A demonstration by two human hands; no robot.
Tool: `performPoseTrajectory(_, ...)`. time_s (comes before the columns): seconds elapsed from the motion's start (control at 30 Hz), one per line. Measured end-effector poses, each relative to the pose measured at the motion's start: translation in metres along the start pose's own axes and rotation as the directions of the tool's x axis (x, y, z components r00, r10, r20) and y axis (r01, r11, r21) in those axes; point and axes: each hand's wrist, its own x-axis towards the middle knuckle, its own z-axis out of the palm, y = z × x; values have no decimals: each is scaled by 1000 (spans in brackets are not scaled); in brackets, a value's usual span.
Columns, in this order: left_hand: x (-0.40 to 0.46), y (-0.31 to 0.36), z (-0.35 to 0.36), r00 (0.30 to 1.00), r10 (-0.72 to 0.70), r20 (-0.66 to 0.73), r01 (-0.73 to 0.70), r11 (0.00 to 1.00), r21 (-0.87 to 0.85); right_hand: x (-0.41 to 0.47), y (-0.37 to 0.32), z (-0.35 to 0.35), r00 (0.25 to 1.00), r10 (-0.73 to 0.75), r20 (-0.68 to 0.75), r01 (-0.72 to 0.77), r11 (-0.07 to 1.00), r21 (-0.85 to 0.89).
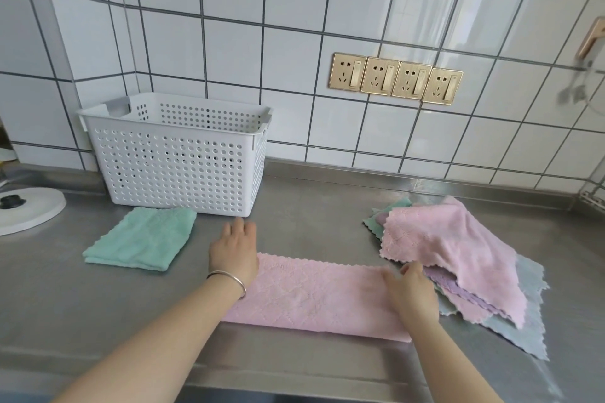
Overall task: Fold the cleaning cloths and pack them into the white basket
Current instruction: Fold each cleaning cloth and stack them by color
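A pink cloth (pixel 314 294), folded into a long strip, lies on the steel counter in front of me. My left hand (pixel 234 247) lies flat over its left end, fingers straight and reaching past it onto the counter. My right hand (pixel 411 291) rests on its right end with fingers bent; whether it pinches the edge is unclear. A folded green cloth (pixel 140 239) lies at the left, just before the white perforated basket (pixel 176 157), which stands against the tiled wall. A loose pile of pink, purple, green and grey cloths (pixel 458 255) sits at the right.
The steel counter (pixel 311 216) runs to a tiled wall with a row of gold sockets (pixel 394 78). A round white lid with a black knob (pixel 29 209) lies at the far left. The counter's front edge runs below my forearms.
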Motion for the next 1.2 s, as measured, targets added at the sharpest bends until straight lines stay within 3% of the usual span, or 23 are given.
performPoseTrajectory(0.07, -6, 12, -3, 982, 165, -95, -173, 982, -81, -6, 4, -6, 999, -12, -32, 11, 999, -33)
performPoseTrajectory(0.13, -17, 33, -11, 938, 337, 84, -311, 923, -229, -12, 10, -9, 1000, 2, -12, -3, 997, -82)
performPoseTrajectory(0.2, -30, 57, -17, 812, 454, 367, -373, 887, -272, -19, 17, -7, 997, 56, 46, -50, 990, -130)
performPoseTrajectory(0.23, -35, 65, -18, 761, 489, 427, -402, 871, -281, -23, 19, -5, 993, 80, 82, -66, 986, -153)
performPoseTrajectory(0.33, -46, 76, -5, 688, 533, 492, -472, 844, -255, -33, 20, -8, 974, 141, 178, -104, 974, -200)
performPoseTrajectory(0.47, -51, 76, 5, 691, 544, 476, -495, 836, -238, -40, 18, -15, 965, 150, 216, -82, 951, -297)
performPoseTrajectory(0.57, -52, 78, 4, 680, 539, 496, -492, 838, -237, -47, 12, -16, 973, 125, 196, -80, 972, -223)
performPoseTrajectory(0.63, -47, 79, -6, 695, 528, 488, -417, 849, -324, -53, 5, -12, 995, 41, 94, -31, 994, -106)
performPoseTrajectory(0.7, -40, 84, -22, 753, 498, 430, -208, 800, -563, -60, -7, -7, 994, -84, -74, 80, 995, -65)
performPoseTrajectory(0.77, -31, 88, -41, 803, 377, 462, 132, 644, -754, -68, -26, 3, 923, -284, -259, 269, 959, -91)
performPoseTrajectory(0.83, -22, 87, -55, 781, 271, 562, 455, 369, -810, -75, -45, 16, 795, -504, -338, 487, 862, -140)
performPoseTrajectory(0.87, -17, 84, -58, 776, 216, 593, 537, 269, -800, -80, -54, 22, 736, -590, -332, 581, 802, -139)
performPoseTrajectory(0.9, -13, 80, -61, 778, 173, 604, 561, 239, -792, -85, -59, 29, 672, -671, -314, 670, 731, -128)
performPoseTrajectory(1.0, -9, 59, -63, 854, 69, 515, 453, 386, -803, -97, -63, 47, 570, -809, -145, 812, 581, -55)
performPoseTrajectory(1.1, -9, 33, -58, 866, 20, 499, 428, 484, -763, -98, -51, 59, 575, -818, -5, 816, 574, -74)
performPoseTrajectory(1.2, -7, 18, -44, 870, -38, 492, 415, 597, -686, -99, -48, 61, 635, -763, 118, 772, 631, -76)
